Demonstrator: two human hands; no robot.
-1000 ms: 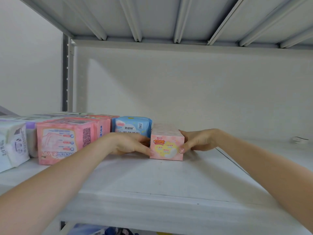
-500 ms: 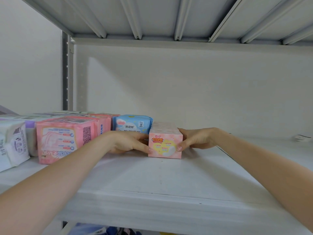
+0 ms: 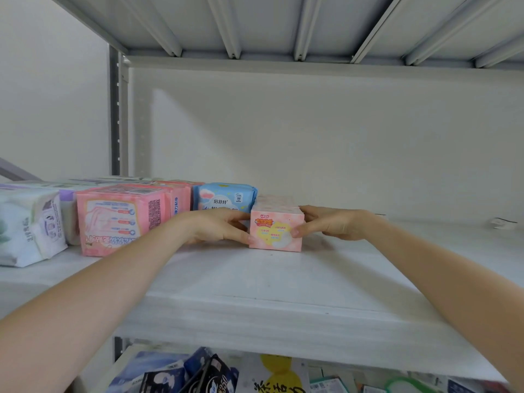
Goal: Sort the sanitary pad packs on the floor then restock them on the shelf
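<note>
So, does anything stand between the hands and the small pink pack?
Nothing visible does. The left hand and right hand hold the small pink pack by its sides, on the shelf beside the blue pack.

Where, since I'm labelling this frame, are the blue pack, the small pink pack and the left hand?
blue pack [image 3: 224, 196]: head view, front face.
small pink pack [image 3: 275, 233]: head view, front face.
left hand [image 3: 216, 229]: head view, back of hand.

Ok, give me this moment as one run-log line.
phase: restocking | left hand: holds small pink pack, left side | right hand: holds its right side | pack: resting on shelf, right of blue pack
</note>
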